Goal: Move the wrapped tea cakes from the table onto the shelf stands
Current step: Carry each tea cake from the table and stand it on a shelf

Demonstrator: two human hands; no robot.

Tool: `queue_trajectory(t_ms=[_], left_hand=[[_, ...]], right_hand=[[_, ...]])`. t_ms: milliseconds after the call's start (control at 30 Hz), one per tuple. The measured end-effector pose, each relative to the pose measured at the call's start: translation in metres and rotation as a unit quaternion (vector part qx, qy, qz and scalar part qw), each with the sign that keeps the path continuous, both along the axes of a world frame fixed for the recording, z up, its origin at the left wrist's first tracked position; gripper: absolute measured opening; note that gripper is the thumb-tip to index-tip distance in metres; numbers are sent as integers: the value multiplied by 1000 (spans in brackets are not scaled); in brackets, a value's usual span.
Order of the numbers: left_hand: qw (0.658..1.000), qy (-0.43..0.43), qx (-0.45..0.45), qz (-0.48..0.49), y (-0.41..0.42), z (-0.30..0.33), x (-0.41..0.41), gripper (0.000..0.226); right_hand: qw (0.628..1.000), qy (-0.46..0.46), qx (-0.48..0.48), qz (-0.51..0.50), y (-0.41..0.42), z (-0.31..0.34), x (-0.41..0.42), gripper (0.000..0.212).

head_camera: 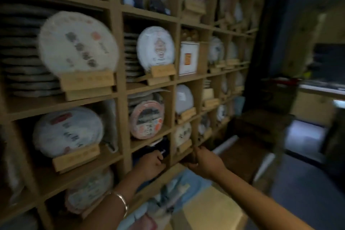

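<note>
Hands both at low shelf (pixel 149 145) cubby, frame blurry. L hand (pixel 151 166) reaches into dark cubby, fingers curled, grip unclear. R hand (pixel 203 162) fingers closed around dark item at shelf edge, can't tell what. Wrapped tea cake (pixel 182 133) on stand (pixel 184 145) just above R hand. Bangle (pixel 121 203) on L wrist.

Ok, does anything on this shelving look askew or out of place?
One thing: the pink-rimmed tea cake in the middle cubby has no wooden stand under it, unlike its neighbours, and leans back against a loose stack. The frame is motion-blurred, so finer faults cannot be judged.
</note>
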State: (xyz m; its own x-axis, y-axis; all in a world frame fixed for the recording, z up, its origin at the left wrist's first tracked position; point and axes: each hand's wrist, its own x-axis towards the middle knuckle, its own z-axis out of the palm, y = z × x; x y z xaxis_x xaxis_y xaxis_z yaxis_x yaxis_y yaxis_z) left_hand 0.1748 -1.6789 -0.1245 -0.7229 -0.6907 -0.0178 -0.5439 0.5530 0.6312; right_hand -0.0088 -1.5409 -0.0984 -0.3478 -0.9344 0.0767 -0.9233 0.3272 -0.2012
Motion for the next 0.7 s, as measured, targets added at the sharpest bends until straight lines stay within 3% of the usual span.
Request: queue_trajectory(t_ms=[167,333,567,700], left_hand=[[992,15,-13,-124,70,7,-117,15],[960,16,-18,-280,190,10,-215,18],[865,9,-29,-500,399,9,-300,17],[814,-9,-37,-580,521,0,-323,16]], right_hand=[[986,15,7,-168,132,6,-63,57],[942,18,21,-334,283,1,-95,57],[852,-1,12,-524,495,-16,-89,55],[801,-21,10,-599,607,-29,-72,54]])
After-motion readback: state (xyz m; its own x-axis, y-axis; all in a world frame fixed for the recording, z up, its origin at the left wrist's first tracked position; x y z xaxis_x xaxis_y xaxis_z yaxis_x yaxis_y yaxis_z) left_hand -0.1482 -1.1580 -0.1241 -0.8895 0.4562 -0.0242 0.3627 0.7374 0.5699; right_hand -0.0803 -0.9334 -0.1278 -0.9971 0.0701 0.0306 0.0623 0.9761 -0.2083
